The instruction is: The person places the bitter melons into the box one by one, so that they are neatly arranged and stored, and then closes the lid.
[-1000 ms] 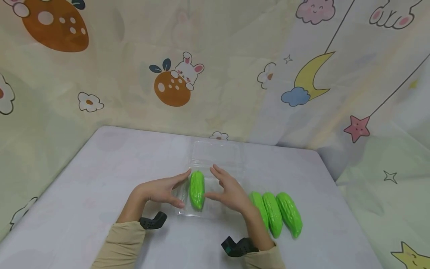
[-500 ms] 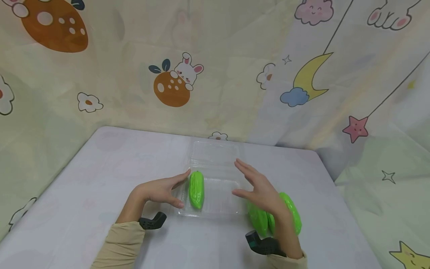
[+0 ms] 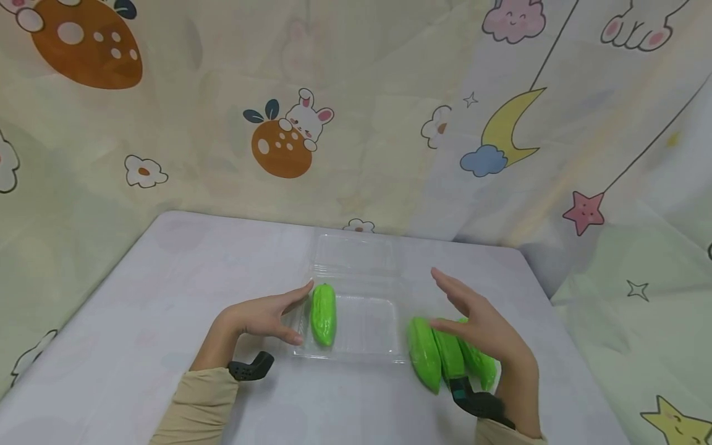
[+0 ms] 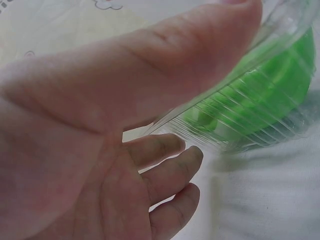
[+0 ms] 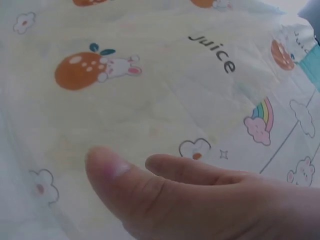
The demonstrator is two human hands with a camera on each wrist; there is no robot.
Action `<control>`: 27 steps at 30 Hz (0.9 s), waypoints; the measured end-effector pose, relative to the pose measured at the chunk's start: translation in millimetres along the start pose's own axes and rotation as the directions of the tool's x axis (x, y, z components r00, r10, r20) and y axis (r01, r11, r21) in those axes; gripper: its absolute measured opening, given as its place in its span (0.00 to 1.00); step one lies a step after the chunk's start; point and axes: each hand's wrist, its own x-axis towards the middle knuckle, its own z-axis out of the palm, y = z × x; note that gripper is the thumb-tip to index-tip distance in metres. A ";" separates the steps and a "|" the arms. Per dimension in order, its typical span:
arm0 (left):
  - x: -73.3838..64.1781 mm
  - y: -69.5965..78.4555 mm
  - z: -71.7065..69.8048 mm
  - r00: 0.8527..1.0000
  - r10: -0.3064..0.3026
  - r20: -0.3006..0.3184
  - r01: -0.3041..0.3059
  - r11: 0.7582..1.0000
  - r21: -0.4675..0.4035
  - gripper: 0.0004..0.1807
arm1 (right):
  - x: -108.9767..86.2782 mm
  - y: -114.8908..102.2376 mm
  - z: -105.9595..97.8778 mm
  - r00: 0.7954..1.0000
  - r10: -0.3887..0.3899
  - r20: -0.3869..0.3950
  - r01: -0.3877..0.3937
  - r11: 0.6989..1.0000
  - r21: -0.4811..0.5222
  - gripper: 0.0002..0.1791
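A clear plastic clamshell box (image 3: pixel 367 327) stands with its lid (image 3: pixel 356 253) folded back behind it. One shiny green bitter melon (image 3: pixel 323 315) lies lengthwise in the box, at its left side. My left hand (image 3: pixel 258 316) rests at the box's left wall, thumb and fingers spread apart; in the left wrist view the thumb (image 4: pixel 165 65) lies against the rim. Over a group of bitter melons (image 3: pixel 424 355) to the right of the box hovers my right hand (image 3: pixel 489 324), fingers extended, holding nothing. It partly hides those melons.
A white-covered table (image 3: pixel 222 259) carries everything. Behind it hangs a cartoon-printed cloth (image 3: pixel 378 167). Each wrist wears a black camera mount (image 3: pixel 251 367); the right mount (image 3: pixel 478 398) overlaps the melons in the head view.
My right hand has moved right, from beside the melon in the box to above the melon group. The left hand has stayed at the box's left wall.
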 end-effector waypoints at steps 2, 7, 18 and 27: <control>0.0 0.0 -0.1 1.000 0.002 0.001 -0.002 1.000 0.001 0.61 | -6.7 8.8 -5.9 1.000 0.012 -0.006 -0.012 1.000 0.001 0.46; -0.2 0.3 -0.5 1.000 0.003 0.006 -0.003 1.000 -0.003 0.61 | -23.7 33.7 -19.5 0.999 0.016 -0.031 -0.016 1.000 0.003 0.45; -0.8 1.5 -0.7 1.000 0.004 0.005 -0.004 1.000 0.003 0.61 | -43.7 77.3 -30.3 0.998 0.054 0.027 -0.056 0.993 0.103 0.46; -0.2 0.8 -0.5 1.000 -0.009 0.000 0.009 1.000 0.004 0.61 | -50.1 107.1 -24.2 0.989 0.092 0.115 -0.115 0.968 0.222 0.49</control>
